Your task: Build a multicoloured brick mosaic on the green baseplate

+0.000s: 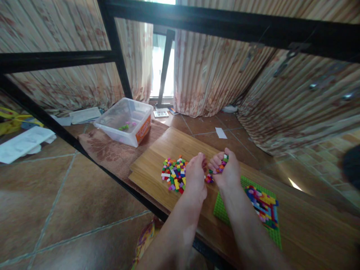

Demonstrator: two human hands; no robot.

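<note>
My right hand (227, 170) is curled round a clump of small toy building bricks (222, 165), which show between its fingers. Close on its left, my left hand (196, 173) is closed with the fingertips pressed together; anything inside it is hidden. A few bricks (209, 179) lie on the wooden board below, between the two hands. Beside my left hand spreads a loose pile of multicoloured bricks (173, 174). Partly behind my right forearm lies a green baseplate (221, 207), with a colourful brick pattern (263, 206) built on it.
A clear plastic box (123, 122) with an orange label stands past the board's far left end, a few bricks inside. The wooden board (157, 153) rests on a brown cloth (112, 157). Black metal frame bars (120, 67) cross in front and left. Papers (221, 132) lie on the tiled floor.
</note>
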